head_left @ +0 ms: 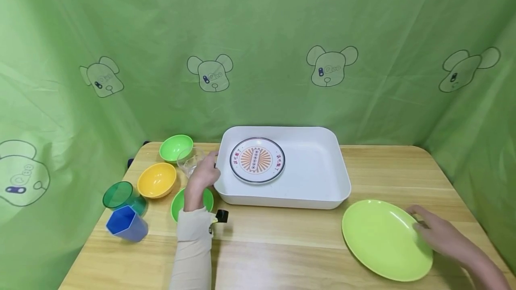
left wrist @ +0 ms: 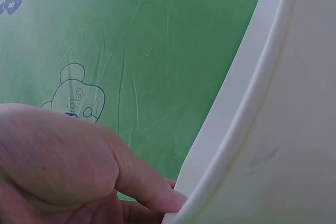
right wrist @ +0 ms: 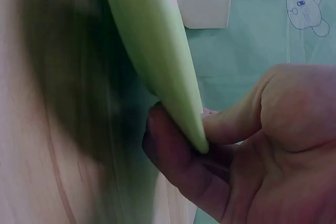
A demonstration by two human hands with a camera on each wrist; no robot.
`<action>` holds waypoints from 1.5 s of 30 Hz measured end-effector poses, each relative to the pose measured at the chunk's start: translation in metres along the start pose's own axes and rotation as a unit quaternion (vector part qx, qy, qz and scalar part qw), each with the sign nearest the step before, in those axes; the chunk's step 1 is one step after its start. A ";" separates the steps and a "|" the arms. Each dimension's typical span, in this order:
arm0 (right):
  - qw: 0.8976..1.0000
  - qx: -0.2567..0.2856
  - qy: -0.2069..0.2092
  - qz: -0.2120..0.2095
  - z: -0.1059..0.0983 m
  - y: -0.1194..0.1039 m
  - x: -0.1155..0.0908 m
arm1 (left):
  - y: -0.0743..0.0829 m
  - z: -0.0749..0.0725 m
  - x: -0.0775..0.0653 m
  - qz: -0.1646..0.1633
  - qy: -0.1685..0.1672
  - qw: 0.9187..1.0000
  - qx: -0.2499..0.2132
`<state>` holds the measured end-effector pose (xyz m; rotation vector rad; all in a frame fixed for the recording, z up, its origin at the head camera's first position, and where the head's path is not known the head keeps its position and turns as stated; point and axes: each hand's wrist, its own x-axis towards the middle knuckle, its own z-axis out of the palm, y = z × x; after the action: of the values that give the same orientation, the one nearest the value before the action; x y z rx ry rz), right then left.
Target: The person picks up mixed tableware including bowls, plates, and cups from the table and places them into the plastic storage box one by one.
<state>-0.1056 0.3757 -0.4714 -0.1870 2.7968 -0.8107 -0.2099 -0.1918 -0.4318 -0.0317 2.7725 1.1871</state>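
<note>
My left hand is at the left side of a white rectangular tray. In the left wrist view its thumb and fingers pinch the tray's edge. A round white plate with a dark rim and orange ray print lies inside the tray, towards the left. On the right, my right hand grips the rim of an oval yellow-green plate. The thumb is on one face of that plate and the fingers on the other; it is tilted above the wooden table, casting a shadow.
Left of the tray stand a green bowl, a clear vessel beside the left hand, and an orange bowl. Another green bowl is partly hidden under the left forearm. A green cup and blue cup stand farther left.
</note>
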 end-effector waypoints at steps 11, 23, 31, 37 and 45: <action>0.999 0.019 -0.005 0.034 -0.012 0.006 -0.007 | 0.000 0.000 -0.001 -0.010 -0.005 1.000 0.000; 0.998 0.030 0.056 0.024 -0.020 0.016 -0.013 | 0.004 -0.001 -0.001 -0.010 -0.006 1.000 -0.002; 0.993 0.037 0.101 0.044 -0.028 0.013 -0.015 | 0.002 0.000 -0.001 -0.015 -0.008 1.000 -0.006; 0.988 0.048 0.128 0.067 -0.035 0.009 -0.013 | 0.001 -0.001 -0.001 -0.012 -0.007 1.000 -0.004; 0.974 0.097 0.175 0.106 -0.034 0.000 -0.016 | 0.001 0.001 -0.001 -0.013 -0.004 1.000 -0.012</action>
<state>-0.0985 0.3958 -0.4401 0.3134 2.9553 -1.1494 -0.2089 -0.1903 -0.4311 -0.0659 2.7425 1.2105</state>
